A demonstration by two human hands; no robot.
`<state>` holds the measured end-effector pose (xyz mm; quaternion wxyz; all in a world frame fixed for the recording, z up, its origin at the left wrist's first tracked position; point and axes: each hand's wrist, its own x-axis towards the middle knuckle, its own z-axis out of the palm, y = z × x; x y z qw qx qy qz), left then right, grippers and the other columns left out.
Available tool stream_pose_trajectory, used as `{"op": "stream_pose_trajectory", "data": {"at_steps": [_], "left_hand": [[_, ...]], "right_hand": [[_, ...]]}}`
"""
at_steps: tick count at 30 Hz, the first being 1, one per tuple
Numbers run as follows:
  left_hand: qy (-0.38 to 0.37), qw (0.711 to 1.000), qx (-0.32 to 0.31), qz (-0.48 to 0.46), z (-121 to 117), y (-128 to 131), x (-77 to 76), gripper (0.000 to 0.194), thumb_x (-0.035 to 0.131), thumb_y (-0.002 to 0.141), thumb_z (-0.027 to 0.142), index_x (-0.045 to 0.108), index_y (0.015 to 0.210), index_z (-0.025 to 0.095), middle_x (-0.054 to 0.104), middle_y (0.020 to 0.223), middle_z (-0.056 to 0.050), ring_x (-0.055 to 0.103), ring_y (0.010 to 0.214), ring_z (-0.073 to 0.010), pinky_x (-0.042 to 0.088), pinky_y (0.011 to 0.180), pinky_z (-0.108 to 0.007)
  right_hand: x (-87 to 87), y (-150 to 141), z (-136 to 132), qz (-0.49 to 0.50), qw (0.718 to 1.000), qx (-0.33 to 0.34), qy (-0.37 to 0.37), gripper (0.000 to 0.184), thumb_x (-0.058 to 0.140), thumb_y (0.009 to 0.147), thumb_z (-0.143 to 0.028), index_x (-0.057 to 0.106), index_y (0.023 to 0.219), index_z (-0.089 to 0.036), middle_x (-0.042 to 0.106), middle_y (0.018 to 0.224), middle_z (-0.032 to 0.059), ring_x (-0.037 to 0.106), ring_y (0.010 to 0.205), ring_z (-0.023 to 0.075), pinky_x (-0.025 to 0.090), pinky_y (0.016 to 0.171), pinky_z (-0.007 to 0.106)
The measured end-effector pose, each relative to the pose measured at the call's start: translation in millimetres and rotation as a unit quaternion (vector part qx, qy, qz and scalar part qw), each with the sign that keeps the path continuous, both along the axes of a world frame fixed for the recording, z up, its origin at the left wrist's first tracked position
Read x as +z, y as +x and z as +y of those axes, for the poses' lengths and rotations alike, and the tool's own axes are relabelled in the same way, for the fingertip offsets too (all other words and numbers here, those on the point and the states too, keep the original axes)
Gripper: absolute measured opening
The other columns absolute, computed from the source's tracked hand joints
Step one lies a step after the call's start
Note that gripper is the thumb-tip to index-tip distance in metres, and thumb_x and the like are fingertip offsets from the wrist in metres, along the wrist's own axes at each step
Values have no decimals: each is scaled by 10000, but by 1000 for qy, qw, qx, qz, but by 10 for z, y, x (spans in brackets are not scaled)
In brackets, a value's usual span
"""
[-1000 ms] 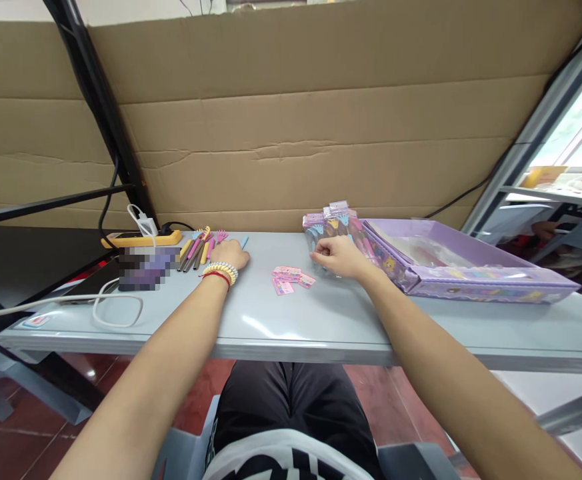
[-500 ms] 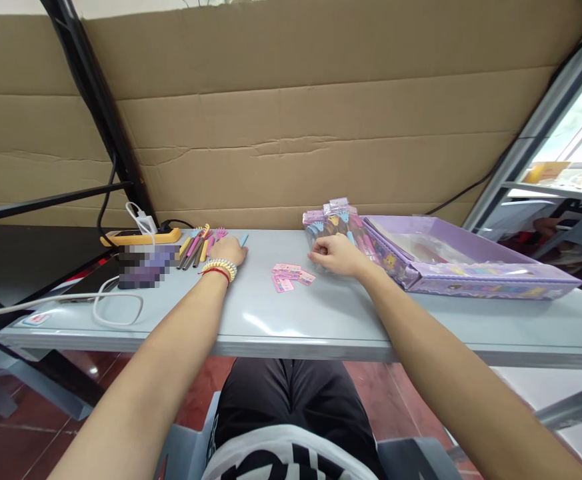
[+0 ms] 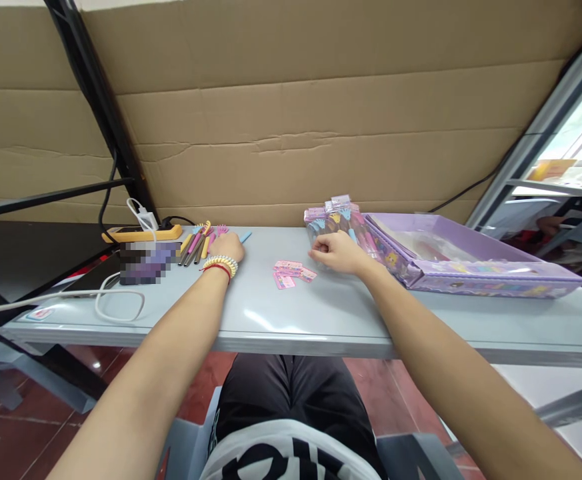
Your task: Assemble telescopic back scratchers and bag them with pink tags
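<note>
My left hand (image 3: 227,247), with beaded bracelets at its wrist, rests on the grey table by a bunch of slim pen-like sticks (image 3: 195,245). Some of these have pink or blue fork-shaped tops. The fingers are closed around a light blue stick (image 3: 245,237), whose end shows past the hand. To the right, my right hand (image 3: 337,252) has curled fingers at the near side of several clear plastic packs (image 3: 343,212) of similar sticks; what its fingertips hold is hidden. Small pink printed cards (image 3: 291,269) lie between the hands.
A purple open box (image 3: 491,280) with clear plastic inside stands at the right. On the left are a yellow power strip (image 3: 143,235) with a white charger, a blurred-out purple object (image 3: 145,263) and a white cable (image 3: 121,319). Cardboard (image 3: 291,113) walls the back.
The whole view has shifted very slightly. Both hands keep nearly the same places and poses, and the cards and packs stay put.
</note>
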<state>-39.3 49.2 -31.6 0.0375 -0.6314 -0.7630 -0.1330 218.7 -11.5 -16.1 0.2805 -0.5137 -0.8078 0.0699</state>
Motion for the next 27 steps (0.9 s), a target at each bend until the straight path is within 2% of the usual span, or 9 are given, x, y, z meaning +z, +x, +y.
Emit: {"op": "stream_pose_trajectory", "data": {"at_steps": [5, 8, 11, 14, 16, 19, 22, 24, 27], "left_hand": [[26, 1000, -7, -9, -9, 17, 20, 355, 478, 855, 305, 686, 1039, 83, 653, 1102, -233, 630, 1007, -318, 495, 808, -369], [46, 998, -48, -24, -11, 37, 35, 365, 439, 878, 345, 702, 1010, 129, 684, 1040, -186, 637, 976, -296, 486, 810, -361], [67, 987, -142, -43, -14, 76, 38, 348, 402, 895, 334, 705, 986, 189, 701, 999, -118, 630, 958, -252, 475, 812, -331], [99, 959, -261, -55, -28, 136, 26, 327, 403, 903, 310, 694, 1004, 200, 690, 1019, -78, 609, 962, -206, 454, 850, -291], [106, 940, -318, -67, -47, 178, 20, 305, 420, 901, 291, 687, 1008, 189, 680, 1018, -67, 601, 947, -183, 445, 859, -272], [103, 922, -363, -84, -77, 219, 21, 271, 440, 894, 264, 684, 978, 181, 674, 964, -53, 595, 900, -162, 444, 826, -253], [104, 914, -382, -92, -93, 224, 23, 252, 450, 888, 249, 682, 954, 179, 668, 930, -44, 589, 861, -150, 442, 795, -243], [102, 912, -387, -95, -96, 218, 22, 246, 454, 884, 247, 682, 945, 179, 664, 918, -41, 587, 843, -146, 442, 782, -240], [97, 912, -387, -95, -105, 215, 24, 247, 453, 880, 252, 683, 948, 192, 665, 925, -34, 590, 842, -142, 444, 782, -239]], "right_hand": [[11, -11, -8, -8, 1000, -1, 5, 183, 529, 756, -287, 589, 638, -159, 560, 561, -1, 476, 547, 114, 319, 545, 238], [-5, 0, 5, 2, 1000, 4, 9, 154, 538, 760, -280, 614, 719, -153, 575, 580, 0, 492, 553, 121, 328, 547, 239], [-33, 20, 27, 22, 999, 11, 23, 291, 557, 768, -266, 620, 1020, -134, 629, 671, 5, 542, 617, 140, 368, 601, 245], [-51, 30, 42, 40, 999, 16, 20, 574, 578, 783, -260, 455, 1330, -140, 681, 851, 33, 569, 666, 150, 396, 656, 259], [-53, 27, 44, 51, 998, 17, 15, 666, 585, 806, -291, 359, 1417, -152, 682, 978, 61, 570, 661, 145, 404, 656, 265], [-50, 18, 41, 51, 999, 4, 0, 589, 566, 847, -387, 438, 1368, -145, 663, 1066, 95, 567, 643, 136, 412, 632, 266], [-51, 14, 43, 37, 999, -3, -11, 446, 531, 872, -447, 594, 1186, -137, 674, 991, 92, 568, 623, 134, 410, 603, 262], [-54, 14, 49, 28, 1000, 3, -1, 378, 538, 870, -421, 633, 1107, -141, 679, 925, 76, 568, 616, 134, 406, 594, 257], [-51, 12, 58, 12, 1000, 10, 25, 239, 573, 831, -279, 663, 1008, -146, 673, 811, 49, 565, 623, 138, 399, 606, 249]]}}
